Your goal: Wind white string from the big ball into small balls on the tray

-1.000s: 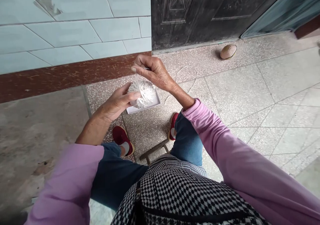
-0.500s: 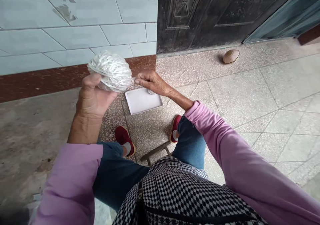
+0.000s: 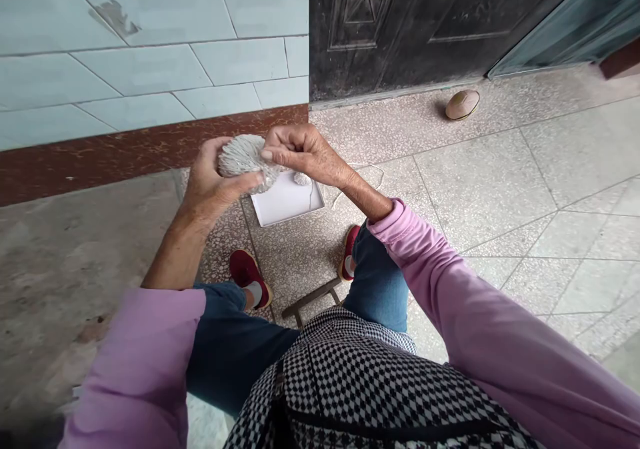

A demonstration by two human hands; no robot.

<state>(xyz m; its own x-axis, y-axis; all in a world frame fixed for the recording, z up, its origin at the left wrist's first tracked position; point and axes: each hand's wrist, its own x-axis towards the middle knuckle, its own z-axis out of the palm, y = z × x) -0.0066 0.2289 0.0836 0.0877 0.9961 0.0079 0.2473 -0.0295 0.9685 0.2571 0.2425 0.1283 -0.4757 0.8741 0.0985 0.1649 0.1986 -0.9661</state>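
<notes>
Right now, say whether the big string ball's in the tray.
Out: the left hand holds the big string ball above the tray.

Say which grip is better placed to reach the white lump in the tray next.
Probably the right grip: nearer the lump in the tray, closed at the side of the string ball. The left grip cups that ball, so seems less free.

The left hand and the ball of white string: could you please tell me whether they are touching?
Touching. The head view shows it: the left hand is curved around the ball of white string, with its thumb lying against the near side.
</notes>
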